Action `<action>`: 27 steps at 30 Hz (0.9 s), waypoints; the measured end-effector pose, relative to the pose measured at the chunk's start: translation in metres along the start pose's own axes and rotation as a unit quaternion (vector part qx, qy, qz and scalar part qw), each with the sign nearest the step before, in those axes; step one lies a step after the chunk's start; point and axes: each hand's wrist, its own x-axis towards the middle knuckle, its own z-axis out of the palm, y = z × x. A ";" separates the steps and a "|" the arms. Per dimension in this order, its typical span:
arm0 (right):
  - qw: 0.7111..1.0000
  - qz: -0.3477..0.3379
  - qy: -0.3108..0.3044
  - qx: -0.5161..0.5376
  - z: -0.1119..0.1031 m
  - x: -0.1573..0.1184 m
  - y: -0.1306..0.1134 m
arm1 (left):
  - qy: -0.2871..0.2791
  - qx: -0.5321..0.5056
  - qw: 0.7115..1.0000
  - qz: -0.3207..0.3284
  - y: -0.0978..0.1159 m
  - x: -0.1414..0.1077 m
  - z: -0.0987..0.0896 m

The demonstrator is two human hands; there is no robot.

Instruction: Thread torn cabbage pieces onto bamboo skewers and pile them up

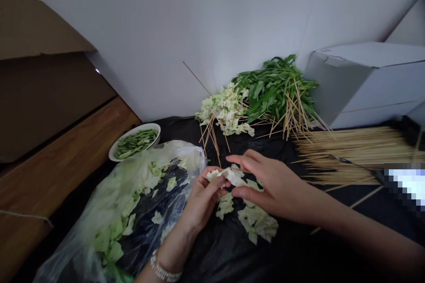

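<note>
My left hand (204,196) pinches pale pieces of cabbage leaf (234,176) between thumb and fingers. Just to its right, my right hand (262,181) is open, its thumb and index finger spread around the end of the cabbage. A short length of thin wooden stick seems to show at the leaf, partly hidden by the right fingers. Below the hands, loose cabbage leaves (258,223) lie on black plastic sheeting (229,252). To the left, a clear plastic bag (83,225) holds more torn cabbage pieces (111,241).
Against the wall are skewered cabbage (226,106) and skewered green leaves (265,90). Many bamboo skewers (358,148) lie at right, before a white box (372,84). A white bowl (112,152) of cut green vegetables stands at left, near a cardboard box (49,97).
</note>
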 end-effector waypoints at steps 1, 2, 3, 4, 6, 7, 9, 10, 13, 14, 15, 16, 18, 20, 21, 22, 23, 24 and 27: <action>1.000 -0.010 0.013 0.001 -0.004 0.000 -0.002 | 0.010 -0.019 1.000 -0.003 0.002 0.001 0.000; 0.999 -0.021 0.024 0.006 -0.007 0.000 -0.005 | 0.018 -0.032 0.999 -0.006 0.003 0.001 -0.001; 0.999 -0.033 0.034 0.012 -0.009 0.000 -0.007 | 0.023 -0.040 0.999 -0.009 0.004 0.002 -0.001; 0.998 -0.043 0.042 0.017 -0.010 0.000 -0.009 | 0.024 -0.046 0.999 -0.012 0.005 0.002 -0.001; 0.997 -0.054 0.056 0.012 -0.011 0.000 -0.011 | 0.020 -0.055 0.998 -0.015 0.005 0.003 -0.002; 0.997 -0.055 0.061 -0.002 -0.010 0.001 -0.010 | 0.018 -0.061 0.998 -0.015 0.004 0.003 -0.002; 0.996 -0.056 0.060 -0.043 -0.008 0.001 -0.008 | 0.019 -0.075 0.997 -0.016 0.004 0.004 -0.003; 0.995 -0.059 0.052 -0.062 -0.007 0.001 -0.006 | 0.021 -0.083 0.996 -0.016 0.003 0.004 -0.003; 0.992 -0.053 0.016 -0.110 -0.007 0.001 -0.002 | 0.027 -0.112 0.993 -0.025 0.004 0.006 -0.004; 0.991 -0.045 0.008 -0.127 -0.007 0.001 -0.002 | 0.027 -0.121 0.992 -0.030 0.004 0.007 -0.003; 0.989 -0.034 0.004 -0.145 -0.008 0.001 -0.003 | 0.025 -0.129 0.991 -0.035 0.004 0.007 -0.003; 0.987 -0.022 0.001 -0.160 -0.008 0.001 -0.004 | 0.025 -0.135 0.990 -0.039 0.005 0.008 -0.003; 0.984 -0.003 -0.004 -0.177 -0.009 0.001 -0.006 | 0.028 -0.141 0.989 -0.041 0.005 0.009 -0.002; 0.982 0.014 -0.010 -0.187 -0.008 0.002 -0.008 | 0.038 -0.147 0.987 -0.044 0.005 0.010 -0.001; 0.981 0.019 -0.014 -0.192 -0.008 0.002 -0.008 | 0.044 -0.153 0.986 -0.047 0.005 0.010 -0.001; 0.980 0.020 -0.018 -0.198 -0.007 0.003 -0.007 | 0.048 -0.159 0.985 -0.054 0.005 0.010 -0.001; 0.979 0.017 -0.021 -0.204 -0.007 0.003 -0.006 | 0.050 -0.167 0.983 -0.059 0.005 0.010 -0.002; 0.978 0.011 -0.023 -0.209 -0.006 0.003 -0.005 | 0.050 -0.175 0.981 -0.064 0.004 0.010 -0.002; 0.975 -0.004 -0.021 -0.222 -0.005 0.003 -0.002 | 0.042 -0.188 0.979 -0.067 0.004 0.010 -0.004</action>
